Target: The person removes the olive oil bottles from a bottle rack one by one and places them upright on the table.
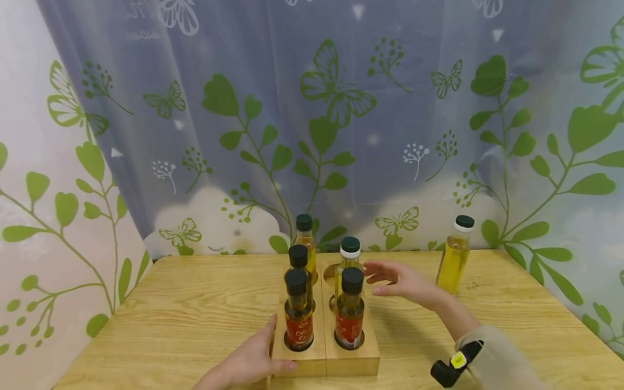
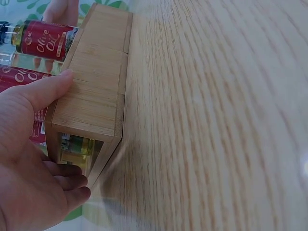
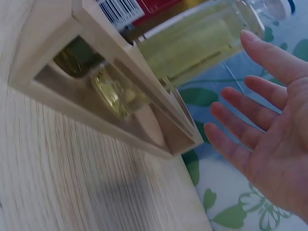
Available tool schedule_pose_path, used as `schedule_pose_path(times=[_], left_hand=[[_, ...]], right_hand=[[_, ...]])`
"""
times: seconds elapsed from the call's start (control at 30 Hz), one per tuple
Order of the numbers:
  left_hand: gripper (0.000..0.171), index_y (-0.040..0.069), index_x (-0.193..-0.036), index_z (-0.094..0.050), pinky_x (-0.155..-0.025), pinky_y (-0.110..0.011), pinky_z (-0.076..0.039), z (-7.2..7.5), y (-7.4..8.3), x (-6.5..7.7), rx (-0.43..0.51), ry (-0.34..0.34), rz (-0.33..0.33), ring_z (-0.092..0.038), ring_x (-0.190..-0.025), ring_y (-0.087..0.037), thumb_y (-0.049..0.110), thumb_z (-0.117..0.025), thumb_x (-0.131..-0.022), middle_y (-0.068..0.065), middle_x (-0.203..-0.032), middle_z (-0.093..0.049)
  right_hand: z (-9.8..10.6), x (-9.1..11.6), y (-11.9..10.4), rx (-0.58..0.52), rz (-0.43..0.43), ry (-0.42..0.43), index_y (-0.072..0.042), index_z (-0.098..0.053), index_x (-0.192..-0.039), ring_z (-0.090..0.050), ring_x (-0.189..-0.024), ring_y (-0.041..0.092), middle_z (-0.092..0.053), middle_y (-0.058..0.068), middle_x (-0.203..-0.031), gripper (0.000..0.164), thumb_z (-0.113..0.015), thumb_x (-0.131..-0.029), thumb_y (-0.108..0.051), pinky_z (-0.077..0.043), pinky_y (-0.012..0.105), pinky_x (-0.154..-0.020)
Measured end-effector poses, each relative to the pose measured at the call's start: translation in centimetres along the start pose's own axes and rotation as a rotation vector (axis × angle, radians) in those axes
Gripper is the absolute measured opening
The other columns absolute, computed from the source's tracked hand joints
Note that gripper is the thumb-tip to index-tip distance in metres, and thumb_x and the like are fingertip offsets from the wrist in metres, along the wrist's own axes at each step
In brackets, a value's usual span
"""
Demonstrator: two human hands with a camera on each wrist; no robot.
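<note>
A wooden bottle rack (image 1: 325, 364) with two side-by-side blocks stands on the table, holding several oil bottles. My left hand (image 1: 251, 355) grips its front left corner, thumb on the front face and fingers along the open side, as the left wrist view shows. In front stand two black-capped bottles with red labels, the left one (image 1: 299, 329) reading Olive Oil, the right one (image 1: 349, 323) beside it. Behind the right one is a pale yellow oil bottle (image 3: 197, 45) with a green cap and white collar. My right hand (image 1: 407, 284) hovers just right of it, fingers spread and holding nothing.
Another yellow oil bottle (image 1: 453, 262) with a green cap stands alone at the back right of the wooden table (image 1: 195, 303). A curtain (image 1: 253, 135) with leaves and butterflies hangs behind the table's far edge. One round hole (image 1: 330, 274) shows at the rack's rear right.
</note>
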State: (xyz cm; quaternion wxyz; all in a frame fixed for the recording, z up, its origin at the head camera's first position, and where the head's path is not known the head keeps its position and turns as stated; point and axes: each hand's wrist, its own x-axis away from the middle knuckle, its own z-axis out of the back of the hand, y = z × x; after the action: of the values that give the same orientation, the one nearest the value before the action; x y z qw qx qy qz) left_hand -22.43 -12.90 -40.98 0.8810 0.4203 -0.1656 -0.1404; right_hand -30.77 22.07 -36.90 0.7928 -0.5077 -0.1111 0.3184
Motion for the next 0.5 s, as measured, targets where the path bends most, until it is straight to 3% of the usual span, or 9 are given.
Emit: schedule_pose_path(times=[0.27, 0.5], left_hand=[[0.114, -0.01, -0.144, -0.006, -0.102, -0.061, -0.021, 0.0, 0.1, 0.1, 0.004, 0.001, -0.01, -0.021, -0.131, -0.049, 0.044, -0.077, -0.073, -0.035, -0.145, -0.016], [0.114, -0.011, -0.144, -0.006, -0.101, -0.061, -0.022, 0.0, 0.2, 0.0, -0.005, -0.009, -0.003, -0.021, -0.13, -0.05, 0.045, -0.076, -0.073, -0.035, -0.145, -0.016]], right_hand=[[-1.5, -1.5, -0.8, 0.009, -0.025, -0.012, 0.007, -0.021, -0.144, -0.04, -0.123, 0.04, -0.042, 0.026, -0.135, 0.076, -0.066, -0.088, -0.019, -0.041, 0.046, -0.095], [-2.7, -2.1, -0.7, -0.024, -0.012, -0.015, 0.007, -0.026, -0.142, -0.042, -0.122, 0.04, -0.046, 0.025, -0.132, 0.067, -0.062, -0.086, -0.005, -0.042, 0.048, -0.093]])
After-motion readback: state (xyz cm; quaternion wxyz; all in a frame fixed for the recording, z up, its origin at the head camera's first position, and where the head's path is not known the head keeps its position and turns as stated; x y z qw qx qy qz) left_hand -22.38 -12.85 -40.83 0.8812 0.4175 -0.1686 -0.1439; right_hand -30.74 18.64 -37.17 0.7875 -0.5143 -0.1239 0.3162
